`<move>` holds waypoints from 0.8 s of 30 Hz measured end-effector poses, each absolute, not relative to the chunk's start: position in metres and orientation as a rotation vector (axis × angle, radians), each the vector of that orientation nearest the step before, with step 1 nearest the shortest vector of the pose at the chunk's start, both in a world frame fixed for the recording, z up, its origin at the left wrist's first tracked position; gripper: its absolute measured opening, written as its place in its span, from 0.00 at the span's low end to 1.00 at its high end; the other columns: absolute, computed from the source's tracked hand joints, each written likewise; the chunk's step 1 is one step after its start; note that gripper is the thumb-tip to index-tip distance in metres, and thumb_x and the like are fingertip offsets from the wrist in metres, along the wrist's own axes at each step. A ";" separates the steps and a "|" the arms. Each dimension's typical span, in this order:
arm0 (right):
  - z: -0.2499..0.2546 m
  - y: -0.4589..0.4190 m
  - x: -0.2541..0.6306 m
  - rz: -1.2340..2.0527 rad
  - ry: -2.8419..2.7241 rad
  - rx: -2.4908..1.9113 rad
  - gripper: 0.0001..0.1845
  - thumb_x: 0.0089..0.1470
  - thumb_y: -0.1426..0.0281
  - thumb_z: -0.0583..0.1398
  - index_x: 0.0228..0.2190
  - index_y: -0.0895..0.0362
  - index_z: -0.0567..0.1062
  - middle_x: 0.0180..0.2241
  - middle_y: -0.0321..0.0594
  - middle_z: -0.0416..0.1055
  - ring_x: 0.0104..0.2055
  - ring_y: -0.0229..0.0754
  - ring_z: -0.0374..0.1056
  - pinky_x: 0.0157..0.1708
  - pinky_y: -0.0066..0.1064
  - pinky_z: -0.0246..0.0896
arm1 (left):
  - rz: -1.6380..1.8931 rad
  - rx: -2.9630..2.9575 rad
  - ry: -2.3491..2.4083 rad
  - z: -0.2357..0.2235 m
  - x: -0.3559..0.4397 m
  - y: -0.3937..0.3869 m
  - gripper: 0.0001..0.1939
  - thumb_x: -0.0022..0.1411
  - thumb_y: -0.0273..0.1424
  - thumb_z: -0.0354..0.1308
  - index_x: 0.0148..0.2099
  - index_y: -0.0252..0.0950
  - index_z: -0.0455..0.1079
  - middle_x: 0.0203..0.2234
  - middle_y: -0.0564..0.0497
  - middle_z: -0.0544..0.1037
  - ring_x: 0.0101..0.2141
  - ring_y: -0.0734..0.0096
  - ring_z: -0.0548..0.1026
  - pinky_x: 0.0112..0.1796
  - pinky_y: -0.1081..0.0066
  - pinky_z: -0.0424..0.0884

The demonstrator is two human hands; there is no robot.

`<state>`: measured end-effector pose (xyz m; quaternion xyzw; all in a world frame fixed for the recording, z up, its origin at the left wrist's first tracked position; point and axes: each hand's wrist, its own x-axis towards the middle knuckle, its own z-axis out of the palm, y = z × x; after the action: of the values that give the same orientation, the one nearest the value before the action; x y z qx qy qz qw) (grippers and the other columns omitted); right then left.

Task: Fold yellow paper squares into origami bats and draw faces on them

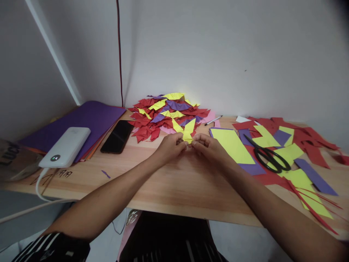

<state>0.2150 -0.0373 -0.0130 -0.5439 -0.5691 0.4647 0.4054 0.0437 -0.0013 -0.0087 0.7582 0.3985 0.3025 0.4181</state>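
Between my two hands is a folded yellow paper piece (pixel 188 131), with two pointed flaps standing up. My left hand (pixel 172 146) pinches its lower left side between thumb and fingers. On the other side, my right hand (pixel 206 147) has closed fingertips on the lower right edge. Fingers hide part of the bottom fold. Just beyond lies a heap of folded paper shapes (pixel 147 125) in red, yellow, purple and pink. A stack of yellow paper sheets (pixel 233 145) with purple beneath lies right of my right hand.
Black-handled scissors (pixel 268 156) rest on red, yellow and purple paper scraps at the right. A pen (pixel 213 120) lies behind my right hand. Leftward are a black phone (pixel 117 137), a white power bank (pixel 67 145) with a cable, and purple sheets (pixel 92 112). The wooden table (pixel 163 189) meets a wall.
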 end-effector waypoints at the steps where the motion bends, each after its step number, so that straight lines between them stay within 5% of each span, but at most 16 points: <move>1: -0.012 -0.038 0.215 1.182 -1.445 -1.372 0.12 0.48 0.60 0.60 0.30 0.56 0.68 0.24 0.33 0.69 0.20 0.32 0.58 0.21 0.27 0.51 | 0.768 1.944 1.015 -0.007 0.044 -0.002 0.09 0.57 0.29 0.53 0.26 0.35 0.60 0.18 0.56 0.68 0.22 0.75 0.64 0.25 0.74 0.56; 7: -0.008 -0.040 0.214 1.202 -1.434 -1.350 0.12 0.49 0.60 0.59 0.28 0.56 0.68 0.26 0.34 0.70 0.20 0.31 0.58 0.21 0.27 0.52 | 0.802 2.035 1.067 -0.005 0.044 -0.004 0.11 0.56 0.26 0.54 0.24 0.36 0.57 0.17 0.58 0.63 0.22 0.76 0.61 0.25 0.74 0.54; 12: -0.010 -0.039 0.213 1.122 -1.420 -1.350 0.12 0.47 0.62 0.61 0.32 0.56 0.68 0.29 0.36 0.70 0.25 0.34 0.63 0.23 0.27 0.55 | 0.774 1.786 0.982 -0.012 0.044 0.001 0.08 0.57 0.31 0.55 0.27 0.35 0.61 0.20 0.55 0.71 0.22 0.75 0.68 0.25 0.74 0.60; 24: -0.009 -0.039 0.213 1.081 -1.429 -1.535 0.11 0.48 0.62 0.60 0.25 0.55 0.66 0.15 0.29 0.60 0.16 0.31 0.52 0.17 0.25 0.40 | 1.006 1.737 0.839 -0.011 0.043 -0.003 0.11 0.54 0.22 0.55 0.40 0.38 0.59 0.25 0.58 0.72 0.27 0.77 0.74 0.30 0.76 0.66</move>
<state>0.2130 -0.0395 -0.0087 -0.6013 -0.5601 0.4236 0.3812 0.0430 -0.0025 -0.0110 0.7071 0.3414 0.4094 0.4647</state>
